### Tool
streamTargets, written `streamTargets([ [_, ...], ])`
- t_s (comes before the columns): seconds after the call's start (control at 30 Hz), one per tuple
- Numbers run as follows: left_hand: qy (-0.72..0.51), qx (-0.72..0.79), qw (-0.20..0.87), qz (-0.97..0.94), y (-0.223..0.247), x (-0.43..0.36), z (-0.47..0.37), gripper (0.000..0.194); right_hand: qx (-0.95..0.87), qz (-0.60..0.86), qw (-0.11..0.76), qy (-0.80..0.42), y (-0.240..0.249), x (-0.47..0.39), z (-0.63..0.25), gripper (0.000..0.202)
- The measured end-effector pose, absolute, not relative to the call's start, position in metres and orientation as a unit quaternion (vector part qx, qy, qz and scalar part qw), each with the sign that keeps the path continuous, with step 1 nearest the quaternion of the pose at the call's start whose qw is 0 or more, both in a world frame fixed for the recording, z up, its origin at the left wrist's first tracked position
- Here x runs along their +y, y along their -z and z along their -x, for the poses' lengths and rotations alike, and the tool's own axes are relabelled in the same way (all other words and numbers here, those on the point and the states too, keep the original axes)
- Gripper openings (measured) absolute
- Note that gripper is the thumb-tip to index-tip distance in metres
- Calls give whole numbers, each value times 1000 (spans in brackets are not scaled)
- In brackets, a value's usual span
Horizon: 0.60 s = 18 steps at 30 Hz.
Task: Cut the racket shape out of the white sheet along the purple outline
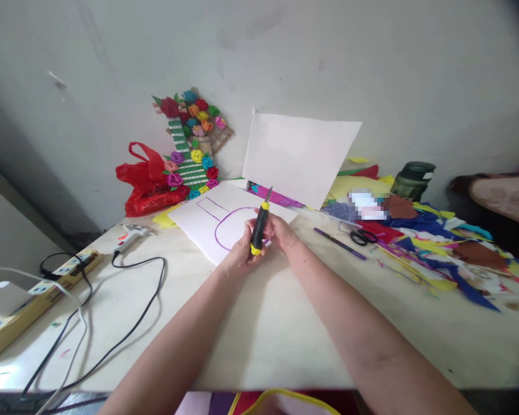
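A black and yellow craft knife [259,229] points up and away, its blade showing at the tip. Around its lower handle is my left hand [243,249], fingers closed. My right hand [277,230] is closed on the handle's right side, touching my left hand. Both are above a white sheet [199,230] lying on the table, which bears a purple outline of a rounded shape and a narrow rectangle. My hands hide part of the rounded outline. Behind them another white sheet [300,153] stands tilted near the wall.
Right of my hands lie a purple pen [339,243], black-handled scissors [363,237] and coloured scraps [432,245]. A glue gun [130,237], its cord and a power strip [47,288] are at left. Paper flowers [192,164] and a red bag [145,181] stand behind.
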<state>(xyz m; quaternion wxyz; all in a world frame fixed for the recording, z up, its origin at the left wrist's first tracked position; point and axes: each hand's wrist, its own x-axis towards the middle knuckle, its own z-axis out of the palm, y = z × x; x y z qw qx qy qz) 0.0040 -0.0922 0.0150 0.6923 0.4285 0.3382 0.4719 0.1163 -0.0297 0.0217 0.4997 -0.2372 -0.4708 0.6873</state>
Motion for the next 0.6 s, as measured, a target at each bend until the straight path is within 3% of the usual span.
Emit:
streamTargets([
  [0.1,-452,316,716,-428,-18,-96,-6,67,-462,214,495,-704,-28,-37,-113,39],
  [0.33,-521,361,635,-442,-20,-102,-13,50,-509,327,553,-573,-36,-46,-100,36],
  [0.6,-526,400,608,-441,-17,-97,-5,63,-549,282,435,-656,-24,-45,-101,37],
])
